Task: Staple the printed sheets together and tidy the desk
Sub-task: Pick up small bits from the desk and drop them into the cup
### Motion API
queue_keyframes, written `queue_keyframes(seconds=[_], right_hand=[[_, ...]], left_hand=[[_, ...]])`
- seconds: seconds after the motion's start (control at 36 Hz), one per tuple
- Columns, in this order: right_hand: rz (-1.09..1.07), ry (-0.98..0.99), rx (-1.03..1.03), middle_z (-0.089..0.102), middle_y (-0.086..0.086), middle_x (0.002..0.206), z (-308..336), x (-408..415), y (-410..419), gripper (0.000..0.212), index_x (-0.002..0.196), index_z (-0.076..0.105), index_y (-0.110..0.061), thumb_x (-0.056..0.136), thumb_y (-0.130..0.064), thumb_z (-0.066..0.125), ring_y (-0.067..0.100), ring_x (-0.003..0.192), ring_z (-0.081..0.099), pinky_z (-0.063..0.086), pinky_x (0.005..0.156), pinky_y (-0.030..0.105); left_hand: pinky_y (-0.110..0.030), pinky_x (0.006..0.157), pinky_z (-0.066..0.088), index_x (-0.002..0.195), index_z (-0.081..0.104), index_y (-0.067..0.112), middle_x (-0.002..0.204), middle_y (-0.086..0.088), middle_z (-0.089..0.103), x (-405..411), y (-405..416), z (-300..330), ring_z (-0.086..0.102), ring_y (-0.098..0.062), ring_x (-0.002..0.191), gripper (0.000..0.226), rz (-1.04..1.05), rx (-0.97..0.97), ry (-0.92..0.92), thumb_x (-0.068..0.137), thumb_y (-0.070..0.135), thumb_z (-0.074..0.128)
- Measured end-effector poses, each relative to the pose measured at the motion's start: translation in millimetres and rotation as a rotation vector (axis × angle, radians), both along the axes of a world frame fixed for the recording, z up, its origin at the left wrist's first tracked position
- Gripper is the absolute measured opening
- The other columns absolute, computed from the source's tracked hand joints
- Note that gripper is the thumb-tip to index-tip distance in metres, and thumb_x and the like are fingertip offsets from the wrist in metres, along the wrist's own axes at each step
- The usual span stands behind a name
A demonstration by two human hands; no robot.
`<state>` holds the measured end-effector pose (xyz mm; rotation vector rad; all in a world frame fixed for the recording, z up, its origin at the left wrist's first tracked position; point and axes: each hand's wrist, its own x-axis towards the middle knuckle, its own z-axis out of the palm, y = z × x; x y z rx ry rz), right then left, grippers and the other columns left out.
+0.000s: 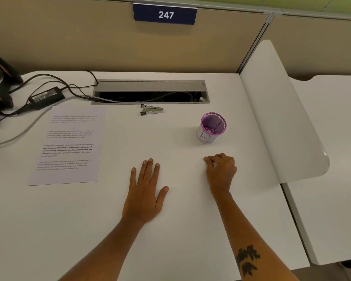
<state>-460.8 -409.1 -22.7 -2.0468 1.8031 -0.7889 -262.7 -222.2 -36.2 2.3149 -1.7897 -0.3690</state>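
The left hand (145,191) lies flat on the tabletop (180,230), fingers (150,169) straight and spread, holding nothing. The right hand (220,169) rests nearby with fingers curled loosely under; whether they pinch anything small cannot be told.

The sheets (68,145) lie at the left of the tabletop, well apart from both hands. The stapler (151,110) sits at the back, just in front of the cable tray (150,92). A purple cup (212,127) stands beyond the right hand.

Risks, as a judgement: if the stack holds several sheets, lifting it one-handed could fan the edges, so the staple catches them skewed. A reach for the stapler could snag the cables (49,82) or nudge the cup over.

Count: one visible stack of sheets, the number in it not discernible; one stapler; one cup; one power brick (47,96); two hands.
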Motion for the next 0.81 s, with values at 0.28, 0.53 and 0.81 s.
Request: queue_keyframes(seconds=[0.28,0.53,0.81], right_hand=[[0.072,0.295,-0.067,0.073,0.005,0.083,4,8,-4,0.011,0.082,0.078,-0.012,0.091,-0.011,0.072,0.029,0.081,0.063,0.046,0.07,0.039],[0.066,0.461,0.063,0.069,0.009,0.092,8,20,-4,0.006,0.095,0.071,-0.008,0.094,-0.009,0.065,0.03,0.09,0.059,0.04,0.076,0.04],[0.093,0.5,0.06,0.061,0.005,0.087,1,15,-4,0.011,0.091,0.062,-0.013,0.099,-0.012,0.057,0.025,0.083,0.05,0.037,0.073,0.041]], left_hand=[[-0.06,0.134,0.012,0.171,0.007,0.015,0.181,-0.008,-0.001,0,0,1,-0.004,-0.024,0.168,0.078,0.003,0.009,-0.01,0.109,0.06,0.025],[-0.059,0.134,0.01,0.171,0.004,0.016,0.181,-0.008,-0.004,0,0,1,-0.007,-0.024,0.167,0.079,0.005,0.03,-0.03,0.109,0.061,0.022],[-0.059,0.134,0.011,0.171,0.006,0.015,0.181,-0.008,-0.002,0,-1,1,-0.006,-0.024,0.167,0.079,0.007,0.025,-0.023,0.109,0.06,0.024]])
